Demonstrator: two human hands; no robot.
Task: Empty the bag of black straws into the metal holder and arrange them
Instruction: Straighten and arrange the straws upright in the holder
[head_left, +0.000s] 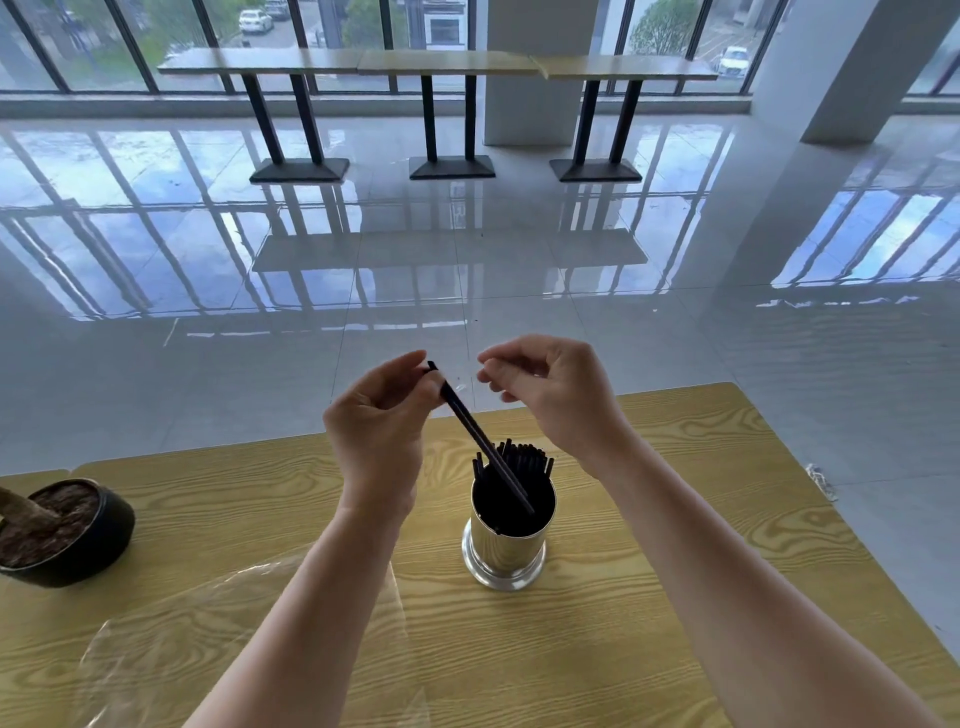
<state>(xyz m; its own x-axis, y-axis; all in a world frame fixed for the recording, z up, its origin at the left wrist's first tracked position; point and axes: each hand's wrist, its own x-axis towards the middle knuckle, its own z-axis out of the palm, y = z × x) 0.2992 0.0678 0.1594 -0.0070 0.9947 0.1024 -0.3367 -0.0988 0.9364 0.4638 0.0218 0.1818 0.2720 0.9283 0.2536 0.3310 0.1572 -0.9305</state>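
Left hand (382, 415) pinches the upper end of one thin black plastic straw (480, 439) between thumb and fingertips; straw slants down-right, lower end over the mouth of the shiny cylindrical metal holder (505, 553). Right hand (553, 395) is raised just beside it, fingers loosely curled, thumb and forefinger nearly meeting; cannot tell whether anything is between them. Holder stands upright on the yellow wood-grain table (675, 545), between the two forearms, with a bunch of black straws (519, 460) standing in it, tips above the rim. Clear crumpled plastic bag (218, 639) lies flat on the table near-left, under the left forearm. Dark round plant pot with soil (62, 530) sits at the table's left edge.
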